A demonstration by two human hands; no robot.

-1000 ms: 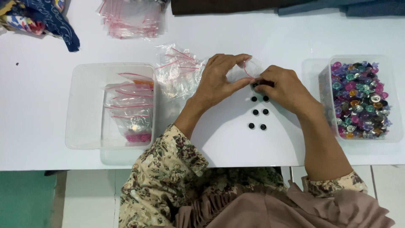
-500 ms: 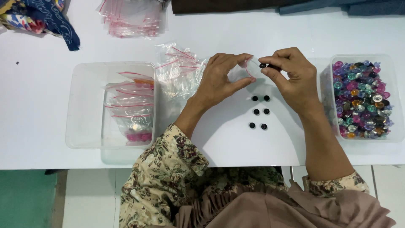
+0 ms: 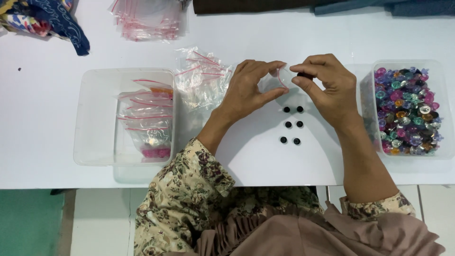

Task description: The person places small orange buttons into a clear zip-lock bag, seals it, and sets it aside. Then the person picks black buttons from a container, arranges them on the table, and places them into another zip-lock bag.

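My left hand (image 3: 249, 90) pinches a small clear plastic zip bag (image 3: 280, 78); my right hand (image 3: 327, 85) pinches a small black bead (image 3: 304, 75) (six black round beads (image 3: 291, 124) at six o'clock).

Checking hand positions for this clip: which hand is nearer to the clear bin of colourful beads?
Right. The right hand is just beside the bin of colourful beads, close to its left wall. The left hand is farther off, beyond the small clear bag both pinch.
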